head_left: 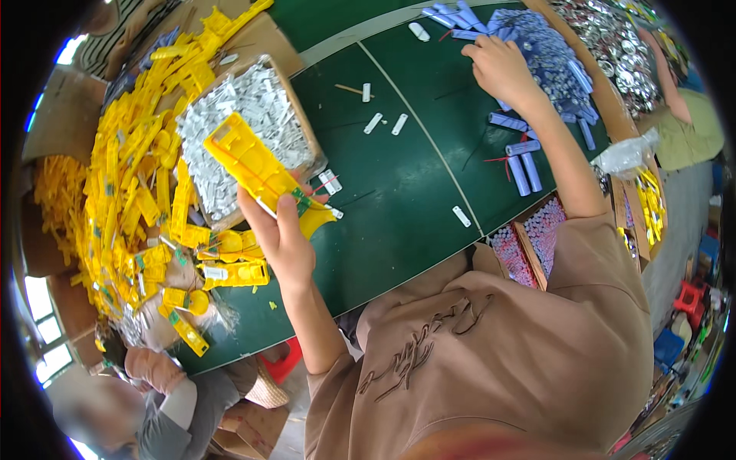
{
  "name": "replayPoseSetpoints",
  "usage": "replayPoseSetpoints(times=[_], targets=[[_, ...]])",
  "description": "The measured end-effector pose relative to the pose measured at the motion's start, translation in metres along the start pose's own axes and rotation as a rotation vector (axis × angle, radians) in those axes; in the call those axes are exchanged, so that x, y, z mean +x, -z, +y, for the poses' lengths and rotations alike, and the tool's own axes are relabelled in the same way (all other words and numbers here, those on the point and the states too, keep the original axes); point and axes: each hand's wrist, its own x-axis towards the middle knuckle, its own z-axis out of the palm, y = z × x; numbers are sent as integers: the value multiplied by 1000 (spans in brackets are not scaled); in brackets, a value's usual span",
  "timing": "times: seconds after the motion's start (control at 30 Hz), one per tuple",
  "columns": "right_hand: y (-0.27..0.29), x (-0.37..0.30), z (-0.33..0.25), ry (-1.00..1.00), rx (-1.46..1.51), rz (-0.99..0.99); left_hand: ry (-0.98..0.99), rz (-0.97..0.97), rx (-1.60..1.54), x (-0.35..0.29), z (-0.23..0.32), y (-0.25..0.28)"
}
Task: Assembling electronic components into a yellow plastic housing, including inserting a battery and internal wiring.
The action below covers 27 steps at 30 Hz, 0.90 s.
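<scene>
While both arms stretch out over the dark green table (pixel 399 184), the scene reads as follows.

Left hand: the left hand (pixel 282 234) is closed around a long yellow moulded plastic housing (pixel 249 165), fingers wrapped over its lower end, thumb along one side.

Yellow housing: held up off the table, tilted, its upper end over the corner of the cardboard box of small white plastic strips (pixel 245 126); a small green circuit board with thin wires (pixel 303 201) shows at the gripped end.

Right hand: the right hand (pixel 502 69) reaches far forward, palm down, fingers curled onto the heap of blue-violet cylindrical battery cells (pixel 548 57); whether it has a cell pinched I cannot tell.

Loose cells: a few blue-violet cells (pixel 525 165) lie apart from the heap, just beside the right forearm, some with red leads.

Table top: several white strips (pixel 373 123) lie scattered between the two hands, well apart from either.

Left of the box: a large pile of yellow plastic housings (pixel 134 176) spreads along the table's left edge, touching the box.

Far right: a bin of shiny round metal parts (pixel 609 42) sits beyond the cell heap.

Near edge: a tray of upright pink-ended cells (pixel 529 238) stands by the person's beige shirt.

Others: another person in grey (pixel 165 399) sits at the lower left.
</scene>
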Motion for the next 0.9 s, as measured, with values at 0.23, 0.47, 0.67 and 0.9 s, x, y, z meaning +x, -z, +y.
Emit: replayPoseSetpoints(times=[0.23,0.47,0.67,0.9], targets=[[-10,-31,16,11,-115,-111,49,8,-37,-2,2,-5],[42,4,-62,22,1037,132,59,-74,-94,-13,6,-11],[90,11,-171,190,1414,389,29,-113,-105,-33,14,-32],[102,7,-189,280,1387,395,35,-84,-32,-42,18,-20]])
